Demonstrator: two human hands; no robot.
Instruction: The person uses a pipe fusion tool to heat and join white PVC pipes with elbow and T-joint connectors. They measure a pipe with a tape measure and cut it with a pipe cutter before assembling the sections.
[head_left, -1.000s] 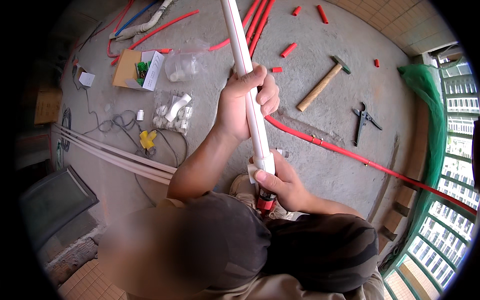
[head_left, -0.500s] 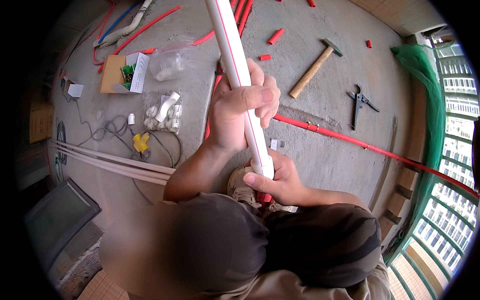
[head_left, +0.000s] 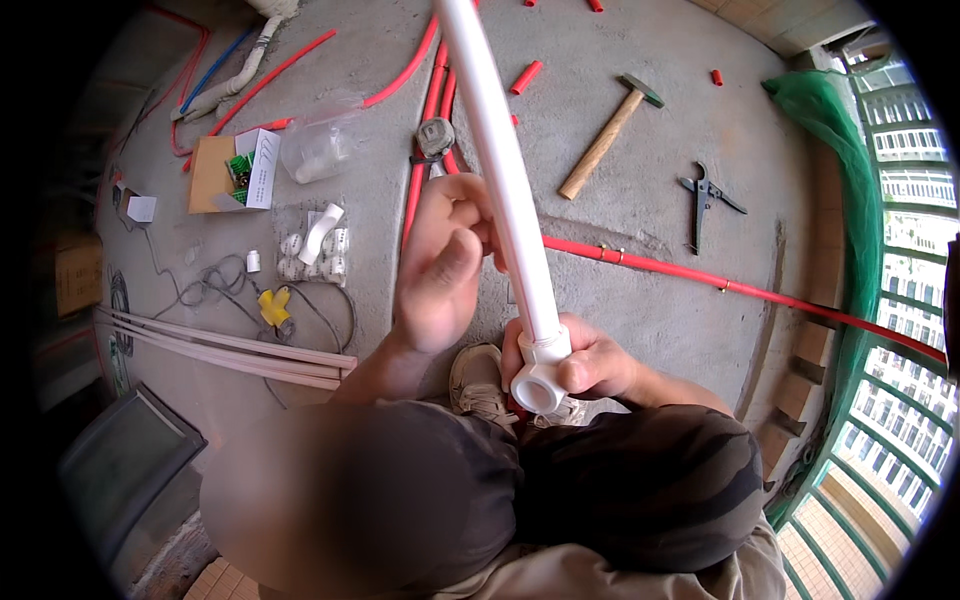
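Observation:
A long white plastic pipe (head_left: 500, 170) slants up in front of me and out past the top edge. Its lower end sits in a white pipe fitting (head_left: 541, 387), whose round opening faces up toward me. My right hand (head_left: 592, 360) grips this fitting, with the thumb on its side. Beside the pipe, my left hand (head_left: 445, 265) is loosened, thumb lifted away and fingers bent. Its fingertips pass behind the pipe, so whether they touch it is hidden. Both hands are above my shoes (head_left: 480, 380), between my knees.
A hammer (head_left: 612, 140) and pipe cutter (head_left: 702, 205) lie on the concrete floor, right of a tape measure (head_left: 434, 137). A red pipe (head_left: 680, 272) crosses rightward. To the left are a bag of white fittings (head_left: 313, 250), an opened box (head_left: 235, 172), cables and white pipes (head_left: 220, 350).
My left hand has let go its wrap around the pipe and moved down and left. The fitting has turned so its round opening shows. The view has shifted, uncovering the tape measure.

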